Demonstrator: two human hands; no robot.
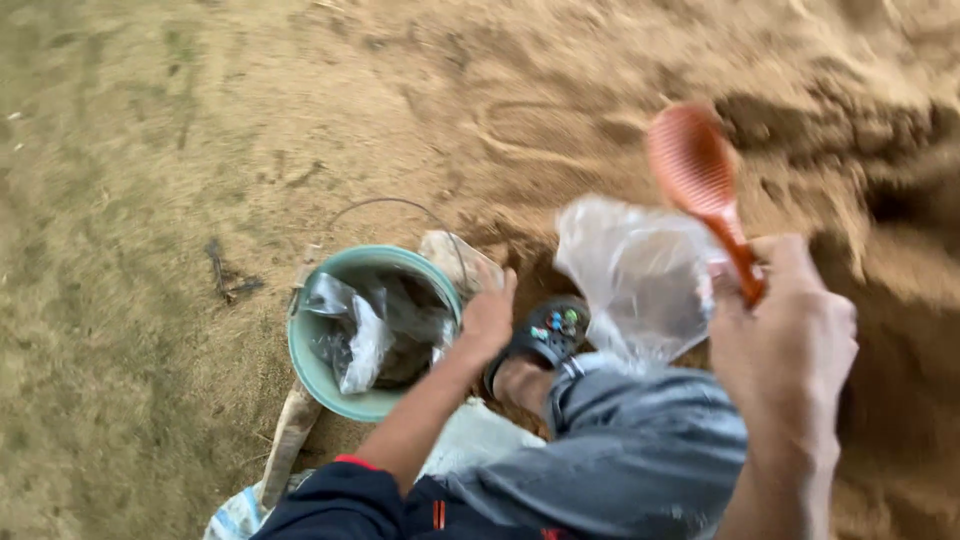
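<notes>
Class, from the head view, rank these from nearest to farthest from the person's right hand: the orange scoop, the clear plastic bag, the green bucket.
1. orange scoop: held in the right hand, bowl up.
2. clear plastic bag: just left of that hand.
3. green bucket: far left, by the left hand.

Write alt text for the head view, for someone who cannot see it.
The right hand holds up an orange scoop beside a clear plastic bag, above sandy ground. The left hand reaches to the rim of a green bucket holding more bags.

Orange scoop (697, 170), teal bucket (312, 362), clear bag (640, 275), seemingly tan sand (150, 150).
</notes>
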